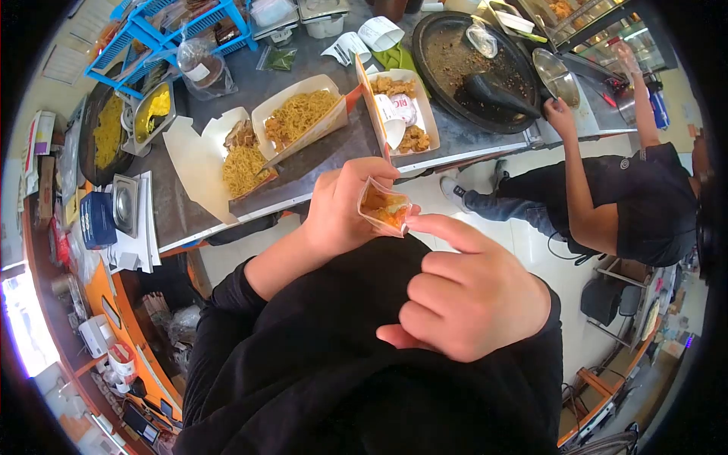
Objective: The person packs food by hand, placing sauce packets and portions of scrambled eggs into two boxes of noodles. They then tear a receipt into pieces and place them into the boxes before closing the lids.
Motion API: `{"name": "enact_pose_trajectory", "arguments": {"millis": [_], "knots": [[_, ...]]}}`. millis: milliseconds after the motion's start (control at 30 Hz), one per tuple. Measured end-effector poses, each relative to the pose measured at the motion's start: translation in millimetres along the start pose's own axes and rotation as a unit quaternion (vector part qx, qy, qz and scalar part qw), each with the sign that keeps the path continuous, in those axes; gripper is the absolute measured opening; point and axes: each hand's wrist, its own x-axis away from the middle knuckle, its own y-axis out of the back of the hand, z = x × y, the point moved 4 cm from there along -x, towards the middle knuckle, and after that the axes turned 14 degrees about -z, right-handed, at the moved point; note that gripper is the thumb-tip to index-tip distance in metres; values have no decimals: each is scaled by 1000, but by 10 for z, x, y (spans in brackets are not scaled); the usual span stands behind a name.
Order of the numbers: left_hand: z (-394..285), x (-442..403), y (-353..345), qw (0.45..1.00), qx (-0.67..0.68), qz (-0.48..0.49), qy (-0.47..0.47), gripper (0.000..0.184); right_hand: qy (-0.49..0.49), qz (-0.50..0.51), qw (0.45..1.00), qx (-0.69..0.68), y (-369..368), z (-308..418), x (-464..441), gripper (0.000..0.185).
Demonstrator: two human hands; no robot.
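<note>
My left hand grips a small clear plastic bag with orange and yellow food inside, its mouth facing up. Close by on the right, my right hand reaches its index finger to the bag's edge, with the other fingers curled. Beyond my hands on the counter stand an open box of noodles, a second open noodle box and a box of fried pieces holding a round white packet.
A co-worker stands at the right, one hand by a large black stone mortar. Blue baskets, a steel tray of yellow food and a dark blue box are at the left.
</note>
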Motion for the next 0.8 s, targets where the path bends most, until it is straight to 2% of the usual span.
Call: {"name": "enact_pose_trajectory", "arguments": {"millis": [100, 200, 367, 500, 600, 633, 700, 733, 800], "knots": [[-32, 21, -71, 998, -47, 4, -36, 59, 22, 71, 997, 33, -134, -22, 68, 39], [-76, 22, -131, 996, -71, 1, -59, 55, -8, 111, 993, 33, -219, -90, 68, 45], [-122, 27, -199, 994, -69, 4, -80, 50, -10, 129, 991, -16, -315, -141, 82, 49], [-88, 41, -221, 996, -72, 16, -56, 51, -15, 133, 991, -28, -305, -172, 121, 50], [-62, 13, -221, 998, -63, 3, -16, 55, 12, 38, 997, -60, -160, -211, 137, 54], [-40, 11, -219, 999, -50, -1, 3, 58, -13, 2, 992, -123, -84, -280, 148, 55], [9, 14, -226, 999, -14, -4, 51, 63, -62, -70, 965, -244, 77, -448, 186, 58], [28, 31, -234, 997, 8, -3, 82, 65, -105, -132, 914, -369, 132, -508, 237, 60], [48, 47, -253, 992, 35, 8, 121, 67, -180, -249, 749, -587, 180, -650, 348, 65]]}}
